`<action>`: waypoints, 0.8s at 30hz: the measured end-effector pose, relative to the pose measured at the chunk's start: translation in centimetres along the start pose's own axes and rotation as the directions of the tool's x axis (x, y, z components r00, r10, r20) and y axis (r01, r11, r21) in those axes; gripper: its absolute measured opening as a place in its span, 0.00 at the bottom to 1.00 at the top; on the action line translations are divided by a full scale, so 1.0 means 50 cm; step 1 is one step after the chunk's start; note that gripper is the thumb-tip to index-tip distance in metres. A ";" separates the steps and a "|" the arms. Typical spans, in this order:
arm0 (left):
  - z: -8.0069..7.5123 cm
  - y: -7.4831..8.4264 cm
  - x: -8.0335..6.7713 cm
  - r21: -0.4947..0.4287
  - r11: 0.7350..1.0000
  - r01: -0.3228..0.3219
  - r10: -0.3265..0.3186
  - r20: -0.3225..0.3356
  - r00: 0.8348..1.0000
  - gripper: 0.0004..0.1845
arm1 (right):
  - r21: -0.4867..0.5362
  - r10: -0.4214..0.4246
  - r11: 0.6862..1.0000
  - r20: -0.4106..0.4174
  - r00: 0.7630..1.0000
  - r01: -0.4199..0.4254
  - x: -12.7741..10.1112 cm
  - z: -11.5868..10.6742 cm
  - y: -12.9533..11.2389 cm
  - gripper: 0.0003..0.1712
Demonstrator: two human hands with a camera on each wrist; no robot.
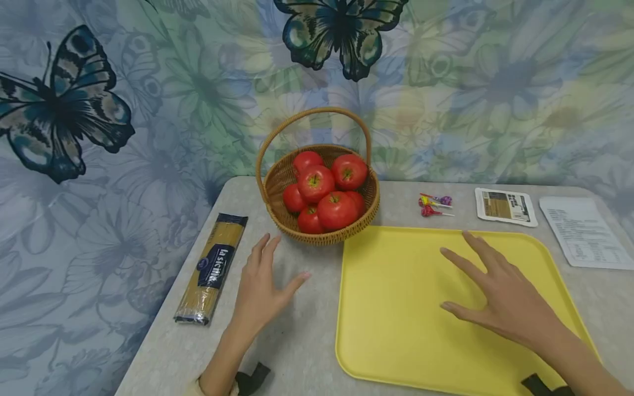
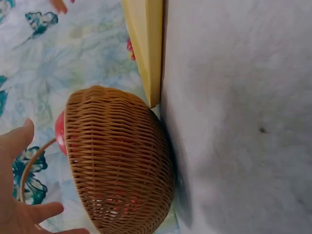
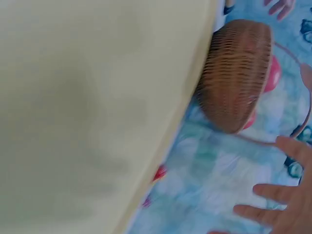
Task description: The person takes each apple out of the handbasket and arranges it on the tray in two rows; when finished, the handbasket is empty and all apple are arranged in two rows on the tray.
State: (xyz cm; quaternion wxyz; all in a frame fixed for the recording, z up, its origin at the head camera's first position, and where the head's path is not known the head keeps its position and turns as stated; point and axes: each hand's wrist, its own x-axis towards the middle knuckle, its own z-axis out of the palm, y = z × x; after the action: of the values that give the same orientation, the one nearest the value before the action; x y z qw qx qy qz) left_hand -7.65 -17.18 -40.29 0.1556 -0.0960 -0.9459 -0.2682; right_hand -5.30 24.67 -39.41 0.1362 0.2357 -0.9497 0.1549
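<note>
I find the wicker basket [image 1: 319, 238] on the table [image 1: 294, 346], just beside the far left corner of the yellow tray [image 1: 386, 308]. The left hand [image 1: 261, 294] is near it, the right hand [image 1: 507, 294] over the tray; fingers spread, neither grasps anything. Each wrist view cuts its hand off. Glossy red tomatoes [image 1: 316, 184] fill the basket, lower ones partly hidden.

Backdrop [image 1: 198, 137] is hanging behind table [image 1: 307, 341]. Basket [image 1: 322, 237] is standing far centre, tomatoes [image 1: 317, 183] lying in it. Pasta pack [image 1: 213, 269] is lying left, nearer. Tray [image 1: 396, 297] is lying near right; lollipops [image 1: 426, 202] are lying beyond it, flat packet [image 1: 506, 207] and second packet [image 1: 586, 231] following rightward. Left hand [image 1: 262, 294] is hovering between pasta pack and tray, right hand [image 1: 500, 291] over tray.
</note>
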 end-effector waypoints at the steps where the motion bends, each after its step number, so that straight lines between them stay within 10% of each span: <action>1: 0.003 -0.002 0.011 -0.050 0.999 0.022 -0.022 -0.014 1.000 0.50 | 0.026 -0.046 0.999 -0.013 0.999 0.047 0.023 -0.002 -0.004 0.54; 8: 0.041 -0.013 0.083 -0.240 0.959 0.148 -0.170 -0.074 0.983 0.52 | 0.234 -0.232 0.941 -0.071 0.970 0.243 0.190 0.015 -0.032 0.44; 24: 0.094 -0.040 0.115 -0.471 0.870 0.149 -0.211 -0.082 0.974 0.42 | 0.497 -0.239 0.847 0.037 0.970 0.190 0.406 0.115 -0.094 0.37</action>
State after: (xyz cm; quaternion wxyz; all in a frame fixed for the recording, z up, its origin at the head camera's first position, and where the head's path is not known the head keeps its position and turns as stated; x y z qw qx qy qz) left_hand -14.68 -15.74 -43.06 0.1643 -0.0239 -0.8474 -0.5043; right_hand -21.33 10.43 -36.86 0.0419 0.3745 -0.8526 0.3621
